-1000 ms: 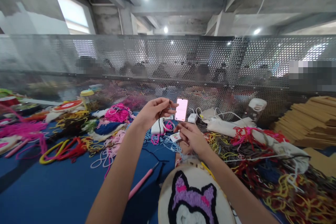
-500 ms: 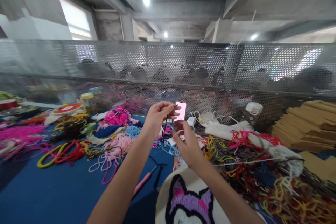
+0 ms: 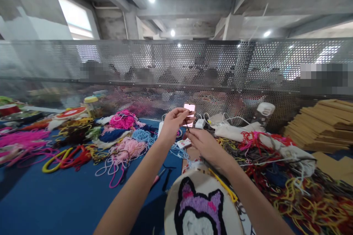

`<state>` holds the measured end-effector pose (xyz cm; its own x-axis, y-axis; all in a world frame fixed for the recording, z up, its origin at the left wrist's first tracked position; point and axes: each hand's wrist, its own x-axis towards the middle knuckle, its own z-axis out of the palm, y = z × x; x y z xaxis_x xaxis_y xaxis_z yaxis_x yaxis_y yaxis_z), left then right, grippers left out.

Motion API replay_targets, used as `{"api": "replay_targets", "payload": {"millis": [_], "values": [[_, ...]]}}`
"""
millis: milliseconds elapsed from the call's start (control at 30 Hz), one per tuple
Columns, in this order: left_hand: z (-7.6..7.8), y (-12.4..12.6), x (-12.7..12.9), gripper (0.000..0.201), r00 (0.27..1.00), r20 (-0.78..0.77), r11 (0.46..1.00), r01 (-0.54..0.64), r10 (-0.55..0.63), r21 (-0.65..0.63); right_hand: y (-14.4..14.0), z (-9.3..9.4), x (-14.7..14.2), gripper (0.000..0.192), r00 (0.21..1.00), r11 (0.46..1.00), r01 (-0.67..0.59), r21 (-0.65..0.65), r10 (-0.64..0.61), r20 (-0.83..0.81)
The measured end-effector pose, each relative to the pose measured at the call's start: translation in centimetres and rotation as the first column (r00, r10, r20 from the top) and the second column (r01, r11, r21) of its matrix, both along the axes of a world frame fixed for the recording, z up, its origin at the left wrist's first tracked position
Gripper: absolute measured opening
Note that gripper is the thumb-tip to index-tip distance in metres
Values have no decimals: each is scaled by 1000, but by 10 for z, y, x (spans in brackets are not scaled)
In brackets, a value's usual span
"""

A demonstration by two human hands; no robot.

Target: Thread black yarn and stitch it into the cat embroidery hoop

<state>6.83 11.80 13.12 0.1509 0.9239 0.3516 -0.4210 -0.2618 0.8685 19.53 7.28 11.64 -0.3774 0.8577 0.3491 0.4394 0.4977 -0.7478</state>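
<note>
A: Left hand point(image 3: 174, 122) raised above the middle of the tabletop point(image 3: 55, 198), fingertips pinched on a thin dark thread point(image 3: 188, 126).

B: And the right?

A: Right hand point(image 3: 202, 143) just below and beside the left, fingers curled toward the same thread. Whether it actually grips the strand, cannot tell; the strand is too fine there.

B: Thread position?

A: It hangs from the left fingertips, down between the two hands, directly in front of a lit phone point(image 3: 189, 109) propped near the far edge.

B: Anything under the hands?

A: Embroidery hoop point(image 3: 202, 209) at the near edge, with a purple-eared cat face outlined in black. A yellow yarn strand point(image 3: 223, 185) lies across its upper rim, by the right wrist.

B: Surroundings?

A: Pink yarn bundle point(image 3: 123, 120) toward the far left, tangled red and yellow yarn point(image 3: 289, 187) at the right, stacked cardboard point(image 3: 325, 125) in the far right corner.
</note>
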Motion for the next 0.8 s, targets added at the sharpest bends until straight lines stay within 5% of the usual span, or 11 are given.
{"api": "replay_targets", "payload": {"millis": [100, 233, 367, 533, 800], "values": [[-1, 4, -6, 15, 1000, -29, 999, -2, 0, -41, -5, 10, 10, 28, 980, 983, 55, 178, -87, 180], [0, 4, -9, 11, 997, -62, 993, 35, -43, -117, 3, 9, 17, 28, 968, 912, 241, 331, -249, -18], [-2, 5, -7, 11, 996, -71, 989, 51, -62, -138, 22, -4, 15, 29, 909, 968, 235, 88, -187, -373], [-6, 7, -6, 18, 982, -141, 989, 110, -124, -100, 31, -10, 13, 32, 872, 982, 126, -142, -178, -457], [3, 1, -10, 17, 935, -337, 993, 115, -108, 1, 30, -8, 20, 33, 927, 974, 227, -17, -222, -303]]}}
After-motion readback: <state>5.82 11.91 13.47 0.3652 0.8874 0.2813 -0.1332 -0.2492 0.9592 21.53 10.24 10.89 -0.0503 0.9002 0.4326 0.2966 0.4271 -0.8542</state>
